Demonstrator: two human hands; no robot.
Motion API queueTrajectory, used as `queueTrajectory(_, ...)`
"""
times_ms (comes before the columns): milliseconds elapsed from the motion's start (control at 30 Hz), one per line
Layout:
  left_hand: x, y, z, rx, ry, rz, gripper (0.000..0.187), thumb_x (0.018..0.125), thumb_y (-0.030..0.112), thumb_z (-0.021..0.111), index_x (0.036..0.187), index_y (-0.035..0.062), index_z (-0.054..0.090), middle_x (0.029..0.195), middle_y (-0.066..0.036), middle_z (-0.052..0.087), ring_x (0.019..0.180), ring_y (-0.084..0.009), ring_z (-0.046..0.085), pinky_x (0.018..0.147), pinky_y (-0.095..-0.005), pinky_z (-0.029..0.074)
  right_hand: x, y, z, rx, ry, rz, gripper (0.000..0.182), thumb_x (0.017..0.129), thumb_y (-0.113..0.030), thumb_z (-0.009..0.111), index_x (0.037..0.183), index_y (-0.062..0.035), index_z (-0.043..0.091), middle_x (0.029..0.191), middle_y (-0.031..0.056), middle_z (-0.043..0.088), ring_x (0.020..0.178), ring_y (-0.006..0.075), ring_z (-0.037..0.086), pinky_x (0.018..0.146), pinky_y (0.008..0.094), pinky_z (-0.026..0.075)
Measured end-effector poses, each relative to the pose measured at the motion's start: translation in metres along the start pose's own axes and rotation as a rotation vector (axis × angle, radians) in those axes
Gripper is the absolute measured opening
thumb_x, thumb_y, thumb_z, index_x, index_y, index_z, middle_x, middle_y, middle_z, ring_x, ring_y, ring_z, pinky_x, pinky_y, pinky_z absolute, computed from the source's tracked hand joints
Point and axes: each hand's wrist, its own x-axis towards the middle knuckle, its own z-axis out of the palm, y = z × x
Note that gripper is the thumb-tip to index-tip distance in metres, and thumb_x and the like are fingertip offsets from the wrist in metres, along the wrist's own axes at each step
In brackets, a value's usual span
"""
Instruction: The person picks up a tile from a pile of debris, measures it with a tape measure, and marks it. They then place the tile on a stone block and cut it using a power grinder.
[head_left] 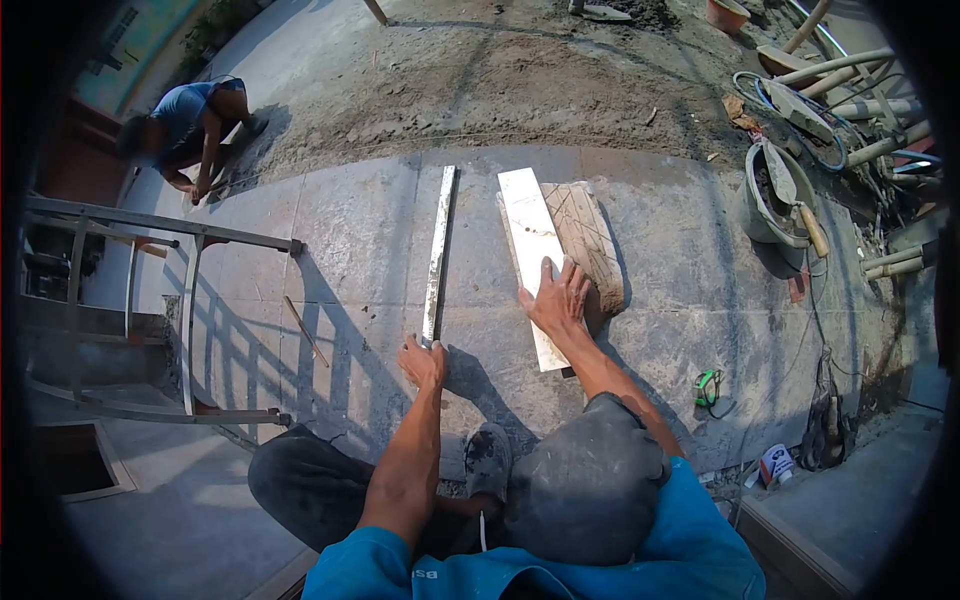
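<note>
My left hand (pixel 423 364) is closed around the near end of a long, narrow metal straightedge (pixel 438 250), spattered with mortar, which lies on the paved floor pointing away from me. To its right, a long white tile strip (pixel 530 215) rests partly over a wooden board (pixel 582 225) with scratched lines. My right hand (pixel 562 303) lies on the strip with its fingers spread, the thumb near the strip's left edge. The undersides of the fingers are hidden.
A bucket (pixel 762 215) with a trowel (pixel 780 175) stands at right, near a green tape measure (pixel 708 388). A metal frame (pixel 190 320) is at left; a thin stick (pixel 305 330) lies beside it. A co-worker (pixel 195 125) crouches at upper left. Rough mortar (pixel 540 85) lies beyond the paving.
</note>
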Motion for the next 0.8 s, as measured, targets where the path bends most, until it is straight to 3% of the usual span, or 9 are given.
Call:
queueTrajectory(100, -0.005, -0.005, -0.002, 0.088, -0.134, 0.078, 0.053, 0.078, 0.023, 0.072, 0.125, 0.0066, 0.054, 0.114, -0.022, 0.054, 0.113, -0.0397, 0.049, 0.096, -0.0493, 0.039, 0.022, -0.003, -0.006, 0.022, -0.012, 0.018, 0.071, 0.082, -0.045, 0.067, 0.136, -0.0052, 0.045, 0.134, 0.0264, 0.036, 0.123, 0.0417, 0.036, 0.099, 0.0592, 0.032)
queueTrajectory(167, -0.009, -0.009, 0.001, 0.116, -0.083, 0.174, 0.050, 0.079, 0.023, 0.071, 0.122, 0.0047, 0.054, 0.112, -0.022, 0.054, 0.110, -0.0400, 0.050, 0.093, -0.0497, 0.040, 0.034, -0.005, -0.007, 0.043, -0.029, 0.054, 0.067, 0.082, -0.043, 0.067, 0.136, -0.0098, 0.045, 0.133, 0.0243, 0.036, 0.122, 0.0407, 0.035, 0.100, 0.0582, 0.031)
queueTrajectory(400, -0.007, -0.020, 0.021, -0.079, 0.081, 0.324, 0.035, 0.084, 0.016, 0.065, 0.113, 0.0009, 0.054, 0.103, -0.022, 0.051, 0.104, -0.0420, 0.051, 0.086, -0.0499, 0.042, 0.018, 0.010, -0.022, 0.115, 0.010, -0.016, 0.064, 0.087, -0.047, 0.061, 0.136, -0.0082, 0.046, 0.134, 0.0264, 0.037, 0.124, 0.0435, 0.035, 0.100, 0.0596, 0.032)
queueTrajectory(500, -0.018, 0.020, -0.009, -0.217, 0.134, 0.407, 0.027, 0.084, 0.014, 0.064, 0.104, -0.0006, 0.053, 0.099, -0.022, 0.050, 0.086, -0.0401, 0.055, 0.075, -0.0468, 0.044, -0.024, 0.027, -0.027, 0.451, 0.224, -0.094, 0.049, 0.089, -0.033, 0.063, 0.126, -0.0020, 0.054, 0.126, 0.0247, 0.046, 0.114, 0.0406, 0.047, 0.095, 0.0499, 0.040)
queueTrajectory(533, -0.023, 0.038, -0.018, -0.221, 0.143, 0.411, 0.027, 0.084, 0.014, 0.064, 0.104, -0.0006, 0.053, 0.099, -0.022, 0.050, 0.086, -0.0401, 0.055, 0.075, -0.0468, 0.044, -0.044, 0.031, -0.030, 0.568, 0.211, -0.116, 0.042, 0.091, -0.028, 0.063, 0.121, -0.0006, 0.057, 0.120, 0.0221, 0.051, 0.101, 0.0355, 0.056, 0.086, 0.0461, 0.045)
queueTrajectory(600, -0.036, 0.065, -0.026, -0.317, 0.115, 0.497, 0.031, 0.083, 0.013, 0.066, 0.105, -0.0033, 0.051, 0.094, -0.020, 0.053, 0.082, -0.0320, 0.059, 0.072, -0.0420, 0.048, -0.092, 0.032, -0.040, 0.762, -0.108, 0.025, 0.044, 0.093, -0.032, 0.061, 0.122, -0.0003, 0.056, 0.106, 0.0183, 0.061, 0.088, 0.0266, 0.063, 0.077, 0.0413, 0.050)
queueTrajectory(667, -0.045, 0.093, -0.015, -0.453, -0.028, 0.469, 0.031, 0.084, 0.015, 0.067, 0.102, -0.0028, 0.049, 0.080, -0.015, 0.057, 0.062, -0.0224, 0.060, 0.056, -0.0366, 0.050, -0.129, 0.033, -0.037, 0.987, -0.391, 0.093, 0.050, 0.094, -0.035, 0.061, 0.128, -0.0004, 0.051, 0.100, 0.0156, 0.066, 0.087, 0.0226, 0.064, 0.075, 0.0389, 0.051)
queueTrajectory(733, -0.066, 0.123, -0.008, -0.658, -0.235, 0.270, 0.030, 0.080, 0.017, 0.068, 0.094, -0.0034, 0.051, 0.085, -0.020, 0.057, 0.077, -0.0337, 0.058, 0.071, -0.0434, 0.046, -0.156, 0.032, -0.042, 1.169, -0.571, 0.109, 0.060, 0.095, -0.037, 0.059, 0.140, -0.0013, 0.040, 0.104, 0.0146, 0.066, 0.093, 0.0218, 0.063, 0.080, 0.0387, 0.050)
queueTrajectory(800, -0.088, 0.144, 0.004, -0.711, -0.242, 0.236, 0.031, 0.079, 0.018, 0.068, 0.094, -0.0042, 0.051, 0.082, -0.019, 0.059, 0.077, -0.0306, 0.060, 0.072, -0.0423, 0.047, -0.173, 0.042, -0.022, 1.172, -0.481, 0.089, 0.062, 0.096, -0.035, 0.058, 0.143, -0.0006, 0.036, 0.108, 0.0148, 0.064, 0.096, 0.0206, 0.060, 0.085, 0.0371, 0.048)
